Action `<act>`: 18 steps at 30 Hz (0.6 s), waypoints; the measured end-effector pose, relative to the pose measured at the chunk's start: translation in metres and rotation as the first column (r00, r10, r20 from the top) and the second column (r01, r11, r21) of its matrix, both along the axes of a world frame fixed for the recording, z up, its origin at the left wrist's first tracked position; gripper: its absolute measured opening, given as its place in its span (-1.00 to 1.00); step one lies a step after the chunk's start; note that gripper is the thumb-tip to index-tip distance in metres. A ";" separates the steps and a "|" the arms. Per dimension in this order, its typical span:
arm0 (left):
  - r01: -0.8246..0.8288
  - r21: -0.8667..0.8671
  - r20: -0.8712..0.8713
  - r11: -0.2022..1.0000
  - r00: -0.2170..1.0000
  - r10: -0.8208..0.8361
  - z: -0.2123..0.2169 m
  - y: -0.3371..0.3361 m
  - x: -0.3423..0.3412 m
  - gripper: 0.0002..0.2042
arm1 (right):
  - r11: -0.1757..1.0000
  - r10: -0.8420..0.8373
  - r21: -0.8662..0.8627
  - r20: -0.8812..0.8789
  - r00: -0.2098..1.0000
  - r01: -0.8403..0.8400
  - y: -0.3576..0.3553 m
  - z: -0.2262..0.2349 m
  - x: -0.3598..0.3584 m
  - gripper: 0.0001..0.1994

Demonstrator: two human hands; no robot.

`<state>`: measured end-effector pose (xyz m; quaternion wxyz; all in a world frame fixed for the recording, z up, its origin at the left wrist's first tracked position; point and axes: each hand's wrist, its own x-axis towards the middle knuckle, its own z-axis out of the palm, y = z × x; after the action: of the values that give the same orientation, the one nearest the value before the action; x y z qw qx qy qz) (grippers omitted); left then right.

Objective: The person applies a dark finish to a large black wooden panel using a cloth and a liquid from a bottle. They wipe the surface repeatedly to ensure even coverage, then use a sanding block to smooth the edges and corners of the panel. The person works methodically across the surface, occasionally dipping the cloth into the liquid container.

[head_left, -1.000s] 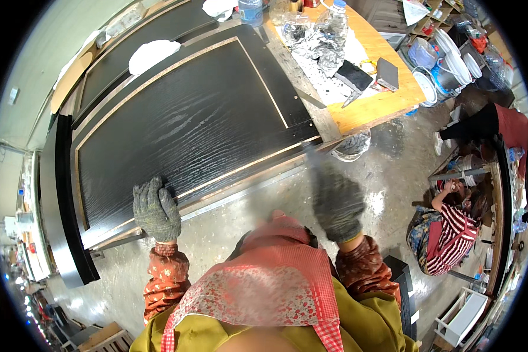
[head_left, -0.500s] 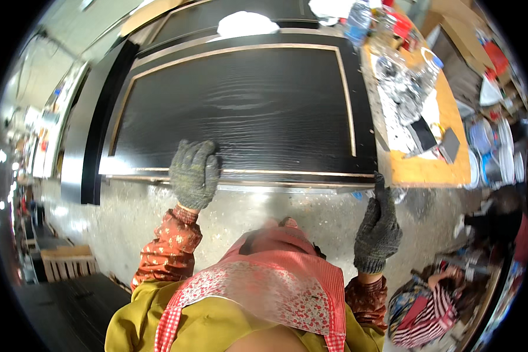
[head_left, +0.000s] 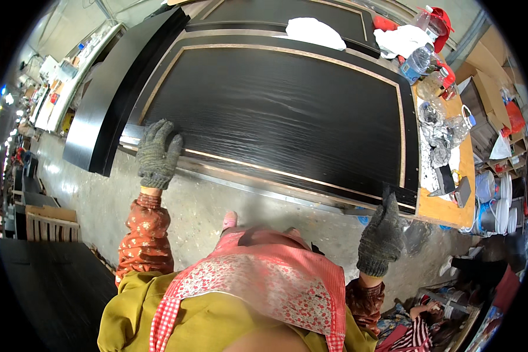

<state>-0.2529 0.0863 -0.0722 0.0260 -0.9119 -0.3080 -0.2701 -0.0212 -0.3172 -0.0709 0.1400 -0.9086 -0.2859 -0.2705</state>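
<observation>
A wide black wood-grain panel (head_left: 276, 117) with a pale inset line around its border lies flat in front of me. My left hand (head_left: 158, 155), in a grey knitted glove, rests on its near edge toward the left corner, fingers spread and thumb apart. At the near right corner is my right hand (head_left: 382, 237), also gloved, with its fingers stretched forward and the tips touching the panel's edge. Neither hand appears to hold anything, though the underside of the right one is hidden.
Along the left stands a long black board (head_left: 120, 88). Another black panel (head_left: 287, 14) lies beyond, with a white cloth (head_left: 317, 33) between. On the right, a wooden table (head_left: 452, 214) bears bottles (head_left: 416, 63), crumpled plastic and a scraper-like tool (head_left: 443, 180). Buckets (head_left: 498, 214) stand farther right.
The view has turned, so the panel now appears tilted. My left hand has slid left along the near edge toward the corner; my right hand stays at the right corner.
</observation>
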 end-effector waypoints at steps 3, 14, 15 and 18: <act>0.197 -0.018 -0.139 0.980 0.970 -0.197 0.019 0.039 -0.031 -0.55 | 0.991 -0.094 -0.107 -0.117 0.989 0.081 0.041 0.006 -0.028 -0.65; 0.452 -0.104 -0.159 0.886 0.872 -0.464 0.009 0.104 -0.056 -0.18 | 0.984 0.152 0.148 -0.406 0.901 -0.100 0.182 0.025 -0.146 -0.65; 0.451 -0.099 -0.144 0.887 0.876 -0.461 0.010 0.103 -0.057 -0.19 | 0.971 0.171 0.227 -0.420 0.891 -0.080 0.181 0.023 -0.152 -0.66; 0.451 -0.077 -0.108 0.889 0.883 -0.457 0.012 0.094 -0.055 -0.18 | 0.924 0.179 0.383 -0.432 0.884 0.000 0.177 0.017 -0.169 -0.68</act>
<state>-0.3077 0.1798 -0.0602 -0.0417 -0.9739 -0.0903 -0.2041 -0.1904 -0.1403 -0.0543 0.3856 -0.8888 -0.2304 -0.0903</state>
